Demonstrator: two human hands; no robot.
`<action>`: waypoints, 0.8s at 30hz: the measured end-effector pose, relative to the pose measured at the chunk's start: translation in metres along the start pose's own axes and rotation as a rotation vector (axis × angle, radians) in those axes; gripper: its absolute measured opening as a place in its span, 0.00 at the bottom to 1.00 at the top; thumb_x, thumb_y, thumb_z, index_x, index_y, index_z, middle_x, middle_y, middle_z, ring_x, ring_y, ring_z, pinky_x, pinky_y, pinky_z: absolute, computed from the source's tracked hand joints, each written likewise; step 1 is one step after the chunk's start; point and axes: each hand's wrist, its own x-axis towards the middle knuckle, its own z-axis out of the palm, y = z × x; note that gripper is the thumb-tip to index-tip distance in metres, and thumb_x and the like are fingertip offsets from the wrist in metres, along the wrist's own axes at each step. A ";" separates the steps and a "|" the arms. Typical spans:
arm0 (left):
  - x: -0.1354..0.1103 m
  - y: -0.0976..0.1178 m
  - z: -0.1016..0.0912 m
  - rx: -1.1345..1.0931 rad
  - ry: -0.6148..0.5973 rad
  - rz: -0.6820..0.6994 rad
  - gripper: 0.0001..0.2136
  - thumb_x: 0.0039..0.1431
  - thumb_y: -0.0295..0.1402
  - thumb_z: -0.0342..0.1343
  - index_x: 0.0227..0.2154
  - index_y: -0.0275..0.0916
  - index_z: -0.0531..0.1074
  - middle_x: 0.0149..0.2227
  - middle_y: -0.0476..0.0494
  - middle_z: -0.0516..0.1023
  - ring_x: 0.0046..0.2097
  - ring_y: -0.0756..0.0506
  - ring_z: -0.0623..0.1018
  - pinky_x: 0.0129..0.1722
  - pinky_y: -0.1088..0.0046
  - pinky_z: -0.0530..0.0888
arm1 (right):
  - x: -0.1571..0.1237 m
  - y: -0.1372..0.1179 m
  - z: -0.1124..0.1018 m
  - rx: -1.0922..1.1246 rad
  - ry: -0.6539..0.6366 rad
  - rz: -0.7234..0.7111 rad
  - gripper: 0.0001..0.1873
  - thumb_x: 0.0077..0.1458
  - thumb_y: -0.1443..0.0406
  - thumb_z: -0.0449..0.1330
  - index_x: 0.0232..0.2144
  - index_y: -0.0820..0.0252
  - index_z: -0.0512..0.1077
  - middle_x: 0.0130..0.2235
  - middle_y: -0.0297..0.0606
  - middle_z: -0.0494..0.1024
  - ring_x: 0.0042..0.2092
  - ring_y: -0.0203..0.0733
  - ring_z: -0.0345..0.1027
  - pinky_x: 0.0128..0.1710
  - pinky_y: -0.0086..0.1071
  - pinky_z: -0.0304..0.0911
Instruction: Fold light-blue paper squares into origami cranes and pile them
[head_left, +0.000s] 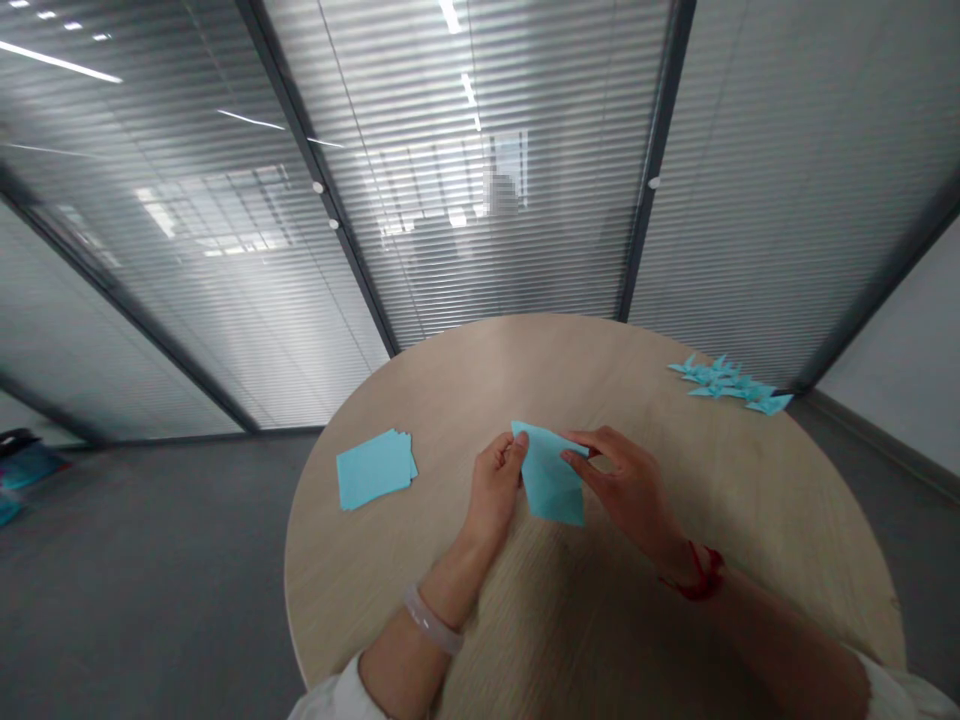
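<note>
A blue sheet of paper [553, 482] is held up over the middle of the table, between my two hands. My left hand [496, 482] pinches its upper left corner, thumb on the near face and fingers curled behind. At the upper right edge, my right hand [624, 482] grips the sheet between thumb and forefinger. The sheet looks single and mostly flat; whether it has a crease I cannot tell. Left of my hands lies a stack of blue paper sheets [375, 470], its edges slightly uneven. Several folded blue paper cranes [724, 380] sit grouped near the table's far right edge.
The round wooden table [525, 360] fills the lower middle of the view. Beyond it stand glass panels with blinds [517, 270] and dark frames. Grey floor [187, 560] shows on the left, where a dark and blue item [28, 460] lies at the view's edge.
</note>
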 end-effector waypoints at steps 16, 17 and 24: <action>-0.001 0.005 0.000 -0.137 0.021 -0.020 0.21 0.53 0.52 0.54 0.31 0.34 0.75 0.27 0.43 0.78 0.28 0.47 0.75 0.31 0.71 0.72 | -0.005 -0.002 -0.001 -0.221 -0.071 -0.473 0.14 0.61 0.68 0.52 0.44 0.53 0.75 0.40 0.41 0.76 0.41 0.41 0.68 0.41 0.36 0.67; -0.001 0.005 0.000 -0.142 0.023 -0.016 0.21 0.53 0.51 0.55 0.30 0.35 0.75 0.27 0.43 0.78 0.28 0.47 0.76 0.31 0.71 0.72 | -0.005 -0.002 -0.002 -0.217 -0.073 -0.485 0.14 0.61 0.68 0.52 0.45 0.52 0.74 0.41 0.40 0.76 0.42 0.41 0.68 0.42 0.36 0.67; -0.004 0.009 0.001 -0.115 0.035 -0.024 0.16 0.49 0.46 0.61 0.30 0.36 0.72 0.22 0.49 0.75 0.23 0.51 0.72 0.26 0.75 0.70 | -0.004 -0.007 -0.005 -0.073 0.001 -0.326 0.13 0.61 0.66 0.52 0.43 0.54 0.75 0.39 0.40 0.77 0.41 0.41 0.70 0.41 0.35 0.69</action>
